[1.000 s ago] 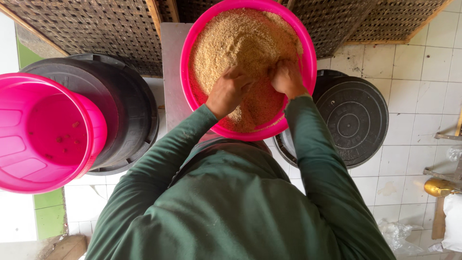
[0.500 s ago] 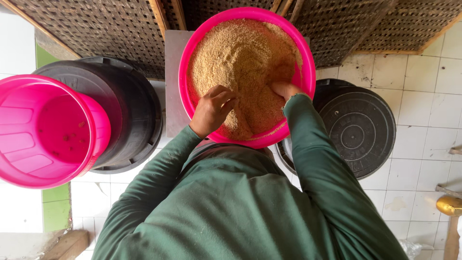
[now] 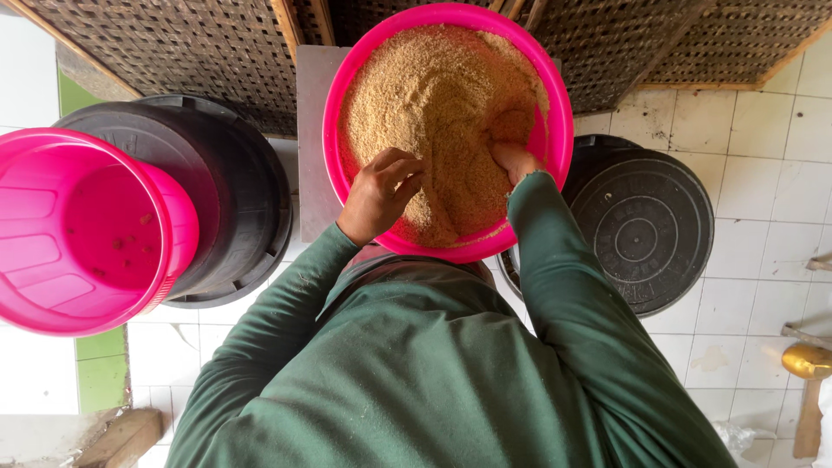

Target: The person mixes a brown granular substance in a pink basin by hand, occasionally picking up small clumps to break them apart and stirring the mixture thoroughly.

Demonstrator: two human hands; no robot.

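Observation:
A pink round basin (image 3: 555, 113) full of tan crumbly meal (image 3: 433, 95) stands in front of me on a grey stand (image 3: 314, 130). My left hand (image 3: 381, 192) rests at the basin's near rim, fingers curled over a pinch of the meal. My right hand (image 3: 513, 158) is dug into the meal at the near right side, fingers buried so their grip is hidden. Green sleeves cover both arms.
An empty pink bucket (image 3: 78, 234) sits on a black drum (image 3: 234, 199) at the left. Another black drum lid (image 3: 646, 225) lies at the right. Woven lattice panels (image 3: 156, 52) stand behind. The floor is white tile; a brass object (image 3: 808, 360) is at the right edge.
Both hands have drawn back from the middle of the meal toward the basin's near rim. The left hand has lifted out; the right stays dug in.

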